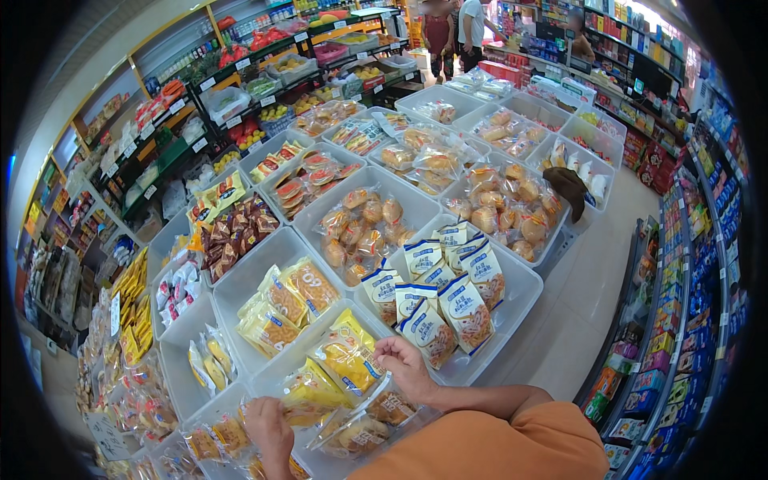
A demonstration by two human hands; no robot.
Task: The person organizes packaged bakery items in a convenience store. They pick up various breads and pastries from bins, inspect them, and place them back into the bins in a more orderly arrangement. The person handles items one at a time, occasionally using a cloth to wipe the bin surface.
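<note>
Clear plastic bins hold packaged breads before me. My right hand (403, 367), fingers curled, is at the right edge of an upright yellow bread packet (348, 354). My left hand (268, 427) is by the lower left of a second yellow packet (315, 387); whether either hand grips a packet is hard to see. Between my hands, clear-wrapped round breads (360, 435) lie in the near part of the same bin. White-and-blue bread packets (447, 288) stand in the bin beyond my right hand. Left of it, cream-coloured packets (288, 300) fill part of another bin.
Bins of wrapped round buns (366, 228) and brown packets (237, 234) extend beyond. A dark brown cloth-like item (567, 189) lies over a bin's edge. Stocked shelves (654, 360) line the right aisle. Produce racks (258, 90) stand at left. People (471, 30) are at the back.
</note>
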